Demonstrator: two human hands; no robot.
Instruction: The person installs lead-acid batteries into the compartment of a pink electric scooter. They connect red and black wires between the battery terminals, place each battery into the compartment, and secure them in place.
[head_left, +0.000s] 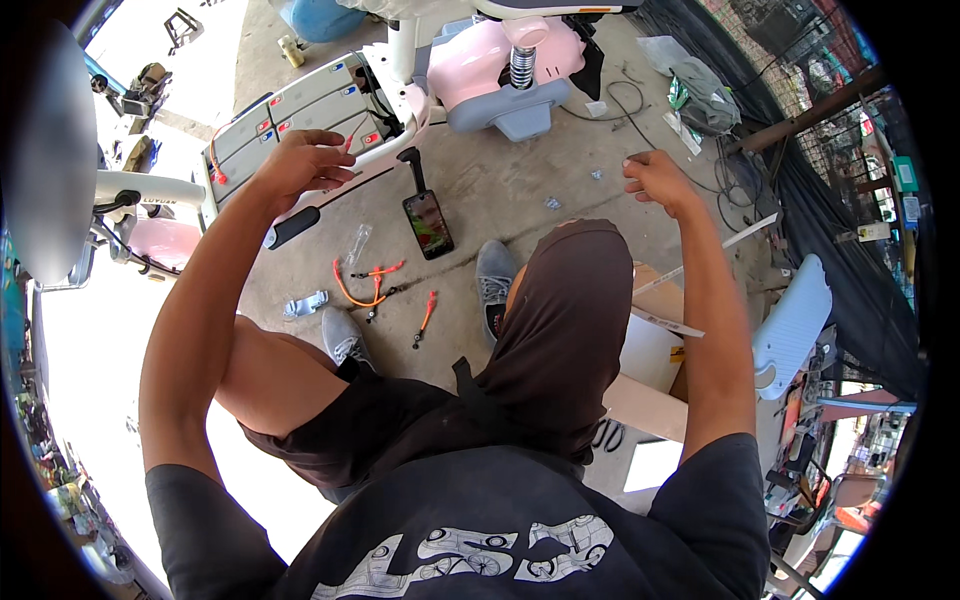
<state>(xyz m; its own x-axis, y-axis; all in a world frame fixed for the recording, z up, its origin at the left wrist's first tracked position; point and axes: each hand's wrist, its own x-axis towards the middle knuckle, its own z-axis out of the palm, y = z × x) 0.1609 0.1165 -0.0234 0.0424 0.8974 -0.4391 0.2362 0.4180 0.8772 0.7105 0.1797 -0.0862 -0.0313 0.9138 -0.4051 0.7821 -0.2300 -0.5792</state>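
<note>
My left hand [308, 165] hovers over a bank of grey batteries [270, 128] with red and blue terminals, set in the frame of a pink and white electric scooter [415, 100]. Its fingers are stretched and apart, near a small red piece [349, 143]; I see no grip on it. My right hand [655, 182] is raised above the concrete floor on the right, its fingers curled in with nothing visible in them. Between my hands, a phone [428, 222] on a black holder leans by the scooter. Short orange battery cables [378, 290] lie in front of my feet.
A black-handled rod [295, 226] lies along the frame. A clear plastic wrapper [358, 243] and a pale blue packet [306, 304] are on the floor. An open cardboard box [650, 400] stands by my right leg, with scissors [607, 435] near it. A loose black cable [640, 100] trails at right.
</note>
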